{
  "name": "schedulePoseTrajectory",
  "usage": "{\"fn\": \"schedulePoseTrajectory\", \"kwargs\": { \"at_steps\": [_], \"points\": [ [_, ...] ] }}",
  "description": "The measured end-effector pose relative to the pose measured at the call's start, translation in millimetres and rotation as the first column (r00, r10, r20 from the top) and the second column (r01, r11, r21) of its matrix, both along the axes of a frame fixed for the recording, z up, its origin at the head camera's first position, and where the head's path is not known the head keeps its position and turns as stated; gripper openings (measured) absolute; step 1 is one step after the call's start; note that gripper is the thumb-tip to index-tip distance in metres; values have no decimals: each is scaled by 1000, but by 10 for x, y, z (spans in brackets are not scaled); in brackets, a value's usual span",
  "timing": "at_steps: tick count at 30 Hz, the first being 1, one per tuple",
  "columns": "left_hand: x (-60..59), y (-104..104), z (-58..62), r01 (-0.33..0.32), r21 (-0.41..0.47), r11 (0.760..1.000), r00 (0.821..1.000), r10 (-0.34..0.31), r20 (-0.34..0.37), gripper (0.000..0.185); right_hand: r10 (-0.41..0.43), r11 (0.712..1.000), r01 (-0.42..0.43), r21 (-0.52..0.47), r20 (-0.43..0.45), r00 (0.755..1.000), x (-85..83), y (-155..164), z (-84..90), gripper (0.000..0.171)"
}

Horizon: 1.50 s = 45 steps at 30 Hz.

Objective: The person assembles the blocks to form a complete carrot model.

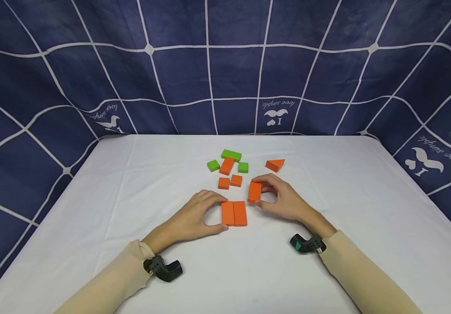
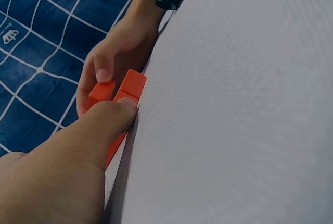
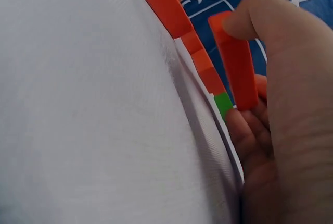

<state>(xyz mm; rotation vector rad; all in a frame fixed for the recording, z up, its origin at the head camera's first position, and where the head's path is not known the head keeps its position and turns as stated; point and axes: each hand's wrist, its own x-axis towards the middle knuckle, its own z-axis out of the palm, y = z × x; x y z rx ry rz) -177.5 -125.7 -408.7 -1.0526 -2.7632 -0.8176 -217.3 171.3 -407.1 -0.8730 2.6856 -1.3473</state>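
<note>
White cloth covers the table (image 1: 91, 209) in front of you, and a navy backdrop (image 1: 52, 78) with a white grid hangs behind it and around both sides.

Starting at your left, your left hand (image 1: 194, 218) rests on the cloth with thumb and fingers curled round the left edge of the pair of orange rectangular blocks (image 1: 234, 213). These two lie flat, long sides touching, at about the centre of the table. The left wrist view shows your thumb pressed to the near end of the pair, which reads as bracing them so they stay square and do not slide apart.

At 12 o'clock from the pair sits the loose supply: two small orange squares (image 1: 229, 182) side by side, then further back an orange bar (image 1: 227, 165) lying at a slant with a green cube (image 1: 213, 165) at its 9 o'clock, a green cube (image 1: 242, 167) at its 3 o'clock and a green rectangular block (image 1: 231, 154) at its far end. They lie near one another, within easy reach.

At 1 o'clock from the pair, your right hand (image 1: 282, 198) pinches a third orange rectangular block (image 1: 254, 192) between thumb and fingers, tilted up on its edge just beside the pair's far right corner, not yet flat. Held that way, its long side can be lined up against them.

An orange triangle (image 1: 275, 165) lies apart at 12 o'clock from your right hand.
</note>
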Motion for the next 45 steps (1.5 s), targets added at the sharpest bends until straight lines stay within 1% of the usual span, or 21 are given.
{"fn": "schedulePoseTrajectory", "kwargs": {
  "at_steps": [2,5,9,17,21,26,31,35,41,45],
  "points": [
    [-1,-1,3,-3,1,1000,1000,3,3,61,48,999,-48,14,3,999,23,3,8,53],
    [2,0,-1,-3,2,1000,1000,2,11,61,82,994,-82,68,10,997,60,2,13,53],
    [6,1,-15,3,5,1000,1000,-3,13,61,102,984,-106,142,39,994,96,-9,6,53],
    [-2,-6,-23,1,12,1000,1000,-1,-5,61,148,967,-174,188,145,978,142,-10,91,56],
    [0,-7,-25,-1,10,1000,1000,1,-2,61,155,956,-190,225,162,974,152,-13,105,56],
    [-3,-14,-17,4,19,1000,1000,-4,-3,61,150,953,-185,239,158,976,154,-21,103,56],
    [-9,-24,-13,-1,17,1000,1000,1,-3,61,138,957,-171,236,149,979,159,-27,98,56],
    [-10,-27,-4,-18,15,1000,1000,18,4,61,140,959,-164,229,118,983,149,-33,84,55],
    [-17,-21,-6,-46,24,999,999,47,-20,61,140,961,-150,231,59,988,133,-38,49,56],
    [-19,-13,-3,-52,29,998,999,52,-16,61,138,963,-144,227,41,990,136,-41,43,56]
  ]
}}
